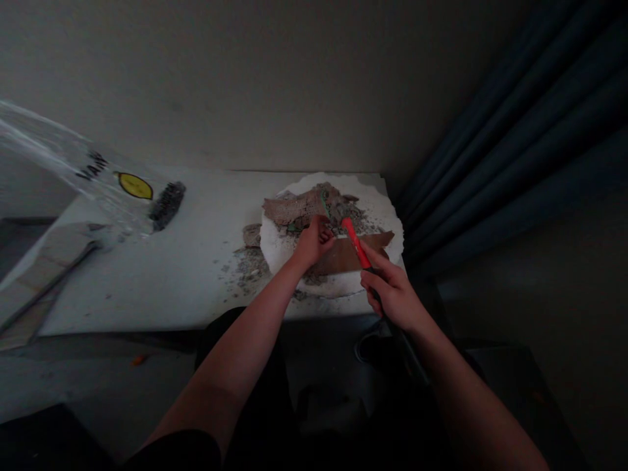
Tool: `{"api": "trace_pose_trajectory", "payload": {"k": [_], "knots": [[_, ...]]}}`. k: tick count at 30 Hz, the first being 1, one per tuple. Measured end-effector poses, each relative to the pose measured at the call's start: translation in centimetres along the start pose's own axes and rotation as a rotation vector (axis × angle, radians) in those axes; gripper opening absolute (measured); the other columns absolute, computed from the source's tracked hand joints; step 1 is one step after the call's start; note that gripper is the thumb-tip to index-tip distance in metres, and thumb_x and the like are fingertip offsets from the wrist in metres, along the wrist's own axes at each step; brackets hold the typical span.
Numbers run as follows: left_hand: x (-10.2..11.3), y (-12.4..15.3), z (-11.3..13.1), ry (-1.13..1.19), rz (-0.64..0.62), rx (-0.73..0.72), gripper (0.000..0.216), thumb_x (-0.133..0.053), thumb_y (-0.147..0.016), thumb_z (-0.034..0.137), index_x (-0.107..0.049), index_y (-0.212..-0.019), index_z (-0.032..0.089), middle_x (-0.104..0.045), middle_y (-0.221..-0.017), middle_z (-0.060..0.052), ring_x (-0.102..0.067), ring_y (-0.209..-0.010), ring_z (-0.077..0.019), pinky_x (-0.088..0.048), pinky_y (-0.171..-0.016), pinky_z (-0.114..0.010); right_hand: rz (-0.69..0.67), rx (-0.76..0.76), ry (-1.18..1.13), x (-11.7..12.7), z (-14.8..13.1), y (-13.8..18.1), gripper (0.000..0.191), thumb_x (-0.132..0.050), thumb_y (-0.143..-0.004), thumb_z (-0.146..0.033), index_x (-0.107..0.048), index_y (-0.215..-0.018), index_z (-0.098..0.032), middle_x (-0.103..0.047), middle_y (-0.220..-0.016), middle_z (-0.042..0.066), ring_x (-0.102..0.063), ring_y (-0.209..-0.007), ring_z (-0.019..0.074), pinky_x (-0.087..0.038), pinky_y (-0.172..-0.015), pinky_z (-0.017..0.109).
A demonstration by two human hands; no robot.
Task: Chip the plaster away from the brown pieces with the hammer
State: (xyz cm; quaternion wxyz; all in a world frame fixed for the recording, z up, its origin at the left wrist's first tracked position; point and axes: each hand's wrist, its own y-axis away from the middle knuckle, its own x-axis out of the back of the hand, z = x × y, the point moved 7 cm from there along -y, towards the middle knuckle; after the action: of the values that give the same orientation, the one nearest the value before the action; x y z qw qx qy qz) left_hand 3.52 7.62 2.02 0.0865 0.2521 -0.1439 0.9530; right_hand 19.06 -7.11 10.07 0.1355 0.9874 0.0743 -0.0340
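My right hand (390,288) is closed round the black grip of a hammer (356,242) with a red neck. The hammer's head end is over grey rubble (338,206) and hard to make out against it. My left hand (314,242) rests at the near side of the rubble, fingers curled; what they hold, if anything, is hidden. Beneath lies a white scalloped sheet (392,222) bearing broken crumbs, a cracked brownish slab (294,208) and thin green strips. A flat brown piece (343,256) lies between my hands on the near part of the sheet.
The white table (167,281) stands against a wall. Loose crumbs (250,265) are spread left of the sheet. A clear plastic bag (112,176) with a yellow lemon print stands at the left, near a dark rod (53,284). A dark curtain (515,144) hangs on the right.
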Motion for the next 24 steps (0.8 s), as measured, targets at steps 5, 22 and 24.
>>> {"api": "trace_pose_trajectory", "payload": {"k": [5,22,24], "knots": [[-0.08,0.07,-0.03,0.013,-0.012,-0.003,0.043,-0.069,-0.079,0.015,-0.047,-0.117,0.019,-0.069,-0.082,0.002,-0.063,-0.065,-0.0113,-0.05,-0.063,-0.022,0.012,0.012,0.007,-0.33,-0.06,-0.05,0.071,-0.057,-0.092,-0.028,-0.035,-0.16,-0.03,-0.045,-0.062,-0.009,-0.033,-0.037,0.0057,-0.029,-0.033,0.019],[-0.19,0.11,0.03,-0.02,-0.004,0.009,0.045,-0.069,-0.079,0.014,-0.048,-0.119,0.019,-0.069,-0.08,0.001,-0.065,-0.066,-0.0133,-0.051,-0.063,-0.024,0.024,0.016,0.027,-0.24,0.25,0.07,0.073,-0.057,-0.092,-0.029,-0.031,-0.161,-0.031,-0.042,-0.057,-0.01,-0.033,-0.038,0.0069,-0.029,-0.034,0.02],[-0.24,0.09,-0.01,-0.016,-0.005,0.007,0.047,-0.069,-0.078,0.014,-0.048,-0.12,0.019,-0.069,-0.08,0.001,-0.064,-0.065,-0.0131,-0.05,-0.062,-0.024,0.02,0.003,0.037,-0.31,0.4,0.08,0.073,-0.057,-0.092,-0.029,-0.032,-0.161,-0.031,-0.041,-0.057,-0.01,-0.033,-0.038,0.0072,-0.029,-0.034,0.02]]}}
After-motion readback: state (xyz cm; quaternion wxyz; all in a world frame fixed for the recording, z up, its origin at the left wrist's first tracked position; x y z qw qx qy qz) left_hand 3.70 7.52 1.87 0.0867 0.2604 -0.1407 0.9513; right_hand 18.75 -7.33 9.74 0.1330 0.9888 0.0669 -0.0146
